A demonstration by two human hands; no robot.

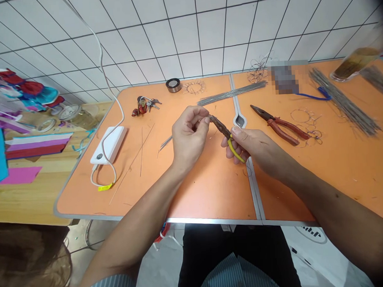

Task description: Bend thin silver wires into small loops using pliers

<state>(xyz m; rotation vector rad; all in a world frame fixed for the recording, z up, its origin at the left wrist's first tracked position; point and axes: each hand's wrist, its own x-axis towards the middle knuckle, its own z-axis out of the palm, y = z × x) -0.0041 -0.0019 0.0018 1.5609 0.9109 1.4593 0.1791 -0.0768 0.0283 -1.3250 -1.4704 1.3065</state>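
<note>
My right hand (245, 145) is closed round the yellow handles of a pair of needle-nose pliers (221, 127), its dark jaws angled up and left. At the jaw tips, my left hand (191, 133) has thumb and fingertips pressed together; whatever they pinch is too small to make out. A bundle of thin metal wires (232, 93) lies just beyond the hands, with wire ends also showing left of my left hand. To the right rest larger pliers with red handles (281, 124), beside some bent wire loops (303, 115).
The orange folding table (206, 193) also carries a white power bank (109, 145) with a cable, keys (147, 104), a tape roll (173, 85), a wire ring (193, 88), loose straight wires (141, 152) and another wire bundle (345, 101). A tiled wall (180, 34) stands behind.
</note>
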